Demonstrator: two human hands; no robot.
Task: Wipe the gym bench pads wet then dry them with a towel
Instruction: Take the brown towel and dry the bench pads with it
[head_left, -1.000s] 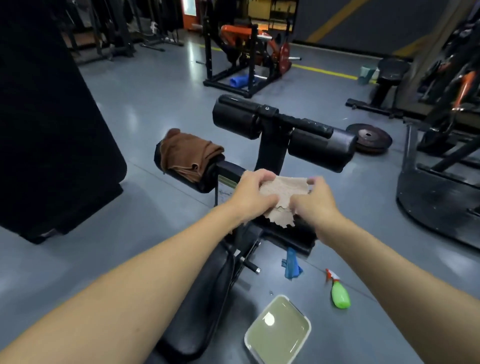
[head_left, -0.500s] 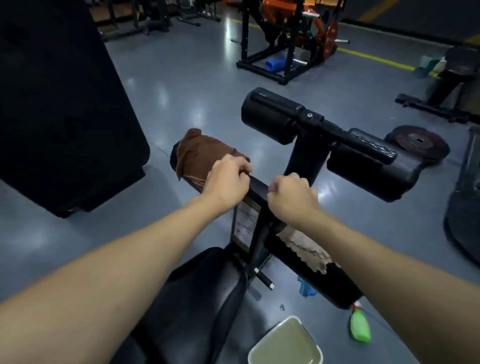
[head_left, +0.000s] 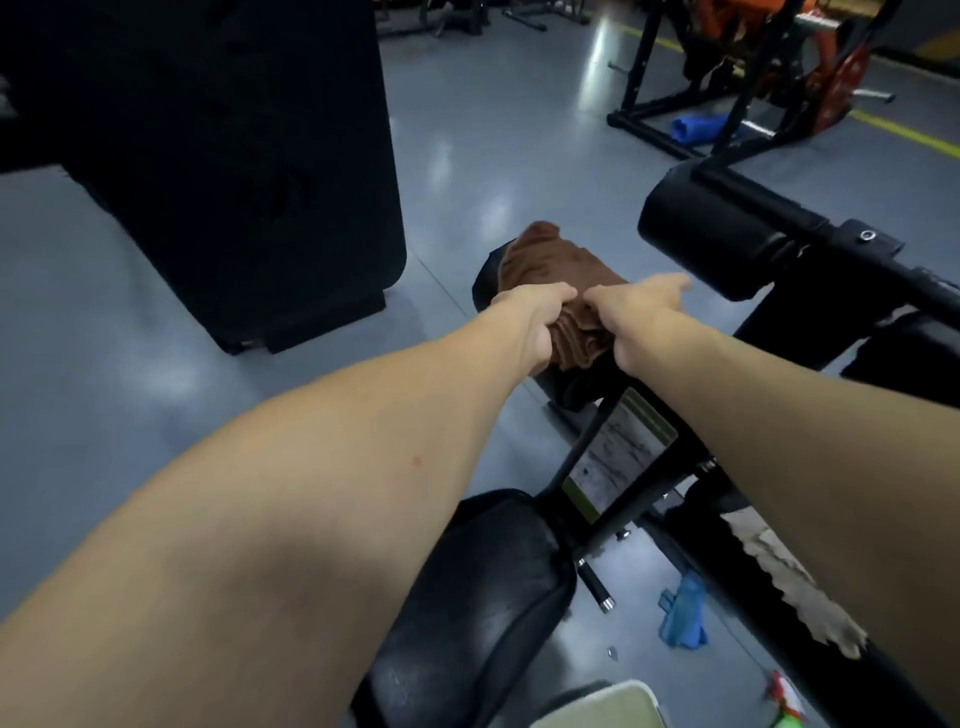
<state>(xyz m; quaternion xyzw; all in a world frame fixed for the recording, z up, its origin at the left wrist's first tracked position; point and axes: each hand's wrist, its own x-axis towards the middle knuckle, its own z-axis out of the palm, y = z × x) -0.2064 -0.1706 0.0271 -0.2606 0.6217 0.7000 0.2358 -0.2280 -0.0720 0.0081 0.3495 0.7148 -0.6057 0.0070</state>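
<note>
1. Where the bench's low roller pad (head_left: 485, 283) juts out on the person's left, a brown towel (head_left: 558, 265) lies bunched over its top and covers most of it.
2. The left hand (head_left: 530, 322) is on the near side of the towel. Its fingers curl over the folds and its thumb is tucked beneath, so it grips the fabric.
3. The right hand (head_left: 636, 317) lies on the towel just beside the left one, nearly touching it. Its fingers seem to stretch forward toward the upper roller pad (head_left: 691, 228), but from this angle I cannot tell whether the thumb and palm have any hold of the cloth.
4. Both forearms reach out over the black seat pad (head_left: 467, 613) and the frame's label plate (head_left: 618, 462).
5. A ragged beige cloth (head_left: 800, 592) lies over the other low roller, beneath the right forearm and apart from both hands.
6. On the grey floor (head_left: 156, 364) under the bench lie a blue rag (head_left: 683, 616), a green spray bottle (head_left: 787, 719) at the bottom edge, and a pale tray (head_left: 608, 701), partly cut off.
7. A large black upright pad (head_left: 234, 156) stands to the left, well apart from the bench.
</note>
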